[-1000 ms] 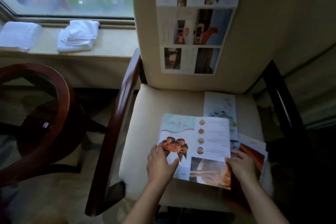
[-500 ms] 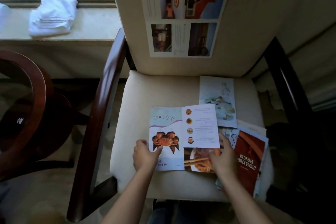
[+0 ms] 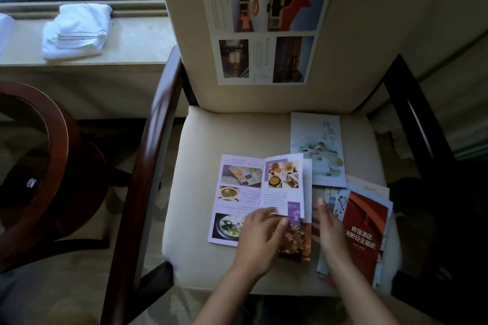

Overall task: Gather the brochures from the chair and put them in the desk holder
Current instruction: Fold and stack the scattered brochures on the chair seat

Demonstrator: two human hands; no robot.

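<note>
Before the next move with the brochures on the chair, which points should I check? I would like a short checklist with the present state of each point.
1. The food brochure is folded shut: not ok, it lies open on the seat.
2. The left hand grips it: not ok, the fingers rest flat on it.
3. The right hand is free: ok, fingers straight, holding nothing.
4. All brochures are in one pile: not ok; the red brochure stack, the pale blue brochure and the large leaflet on the backrest are spread over the chair.
5. The desk holder is within reach: cannot tell, it is not in view.
</note>
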